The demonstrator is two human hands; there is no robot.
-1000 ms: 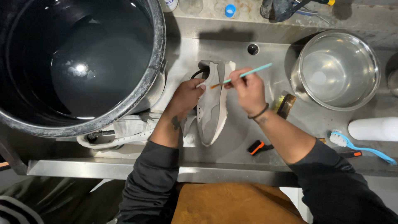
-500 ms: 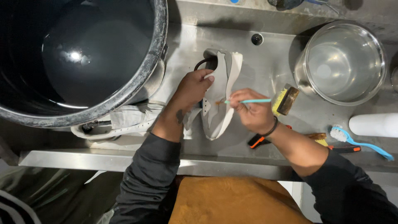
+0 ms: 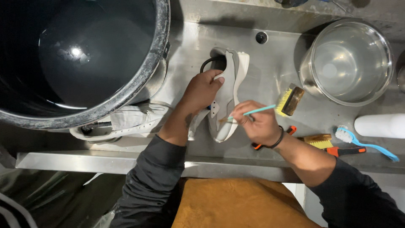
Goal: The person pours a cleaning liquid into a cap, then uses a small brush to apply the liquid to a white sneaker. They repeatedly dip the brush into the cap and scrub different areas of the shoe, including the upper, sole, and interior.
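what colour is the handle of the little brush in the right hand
Light teal handle, gripped by the right hand; head view.

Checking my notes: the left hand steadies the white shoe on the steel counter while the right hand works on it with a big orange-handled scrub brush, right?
Not quite. In the head view the right hand holds a thin teal-handled brush against the white shoe; the left hand steadies it on the steel counter.

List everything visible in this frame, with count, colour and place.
shoe: 1, white, on its side, centre of steel sink
second shoe: 1, white, under the tub
tub: 1, black, water-filled, upper left
steel bowl: 1, silver, upper right
thin brush: 1, teal handle, on the shoe
scrub brushes: 2, yellow bristles, right of shoe
blue brush: 1, far right
white cylinder: 1, right edge
left hand: steadies shoe
right hand: grip on thin brush
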